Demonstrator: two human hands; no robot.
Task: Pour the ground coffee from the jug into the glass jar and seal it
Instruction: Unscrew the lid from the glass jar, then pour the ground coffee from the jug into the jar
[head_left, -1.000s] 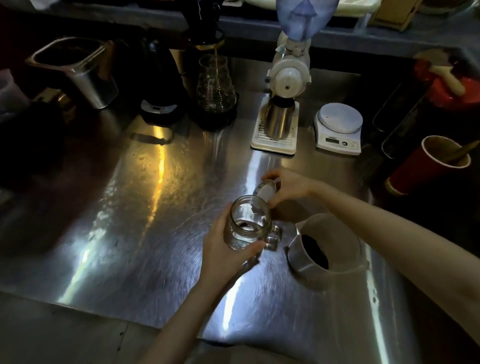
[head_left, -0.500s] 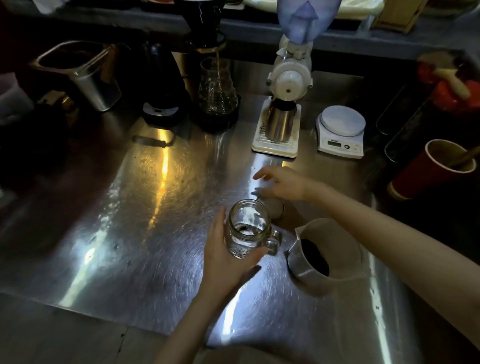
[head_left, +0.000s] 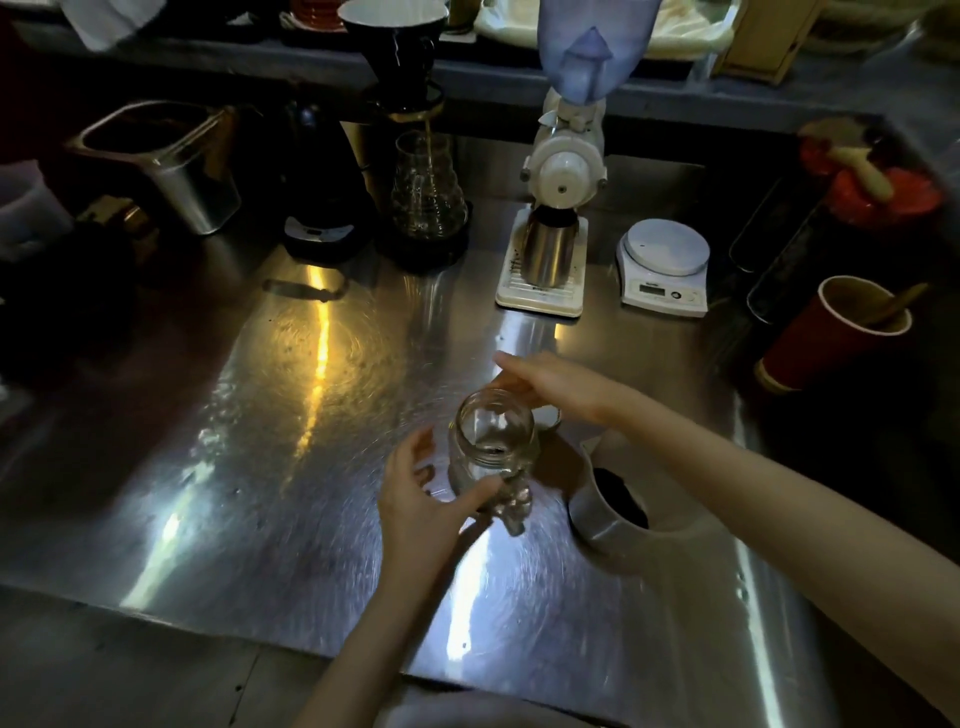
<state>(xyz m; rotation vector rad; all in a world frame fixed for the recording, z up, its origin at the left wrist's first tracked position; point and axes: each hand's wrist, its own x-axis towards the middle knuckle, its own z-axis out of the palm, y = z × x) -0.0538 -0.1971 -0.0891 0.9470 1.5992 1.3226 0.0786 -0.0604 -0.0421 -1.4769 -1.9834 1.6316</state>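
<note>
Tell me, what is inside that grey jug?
Dark ground coffee lies at the bottom of the jug. The person's right forearm crosses over the jug's far side, so how far the coffee spreads there is hidden.

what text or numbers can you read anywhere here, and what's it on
None can be read.
white scale: a small dark mark above its display, too blurred to read.
black base by the glass carafe: a pale panel, nothing legible.
glass jar, jug, red cup: no lettering visible.

Dim room, scratched steel counter (head_left: 291, 467), warm glare, back shelf (head_left: 675, 98)
</note>
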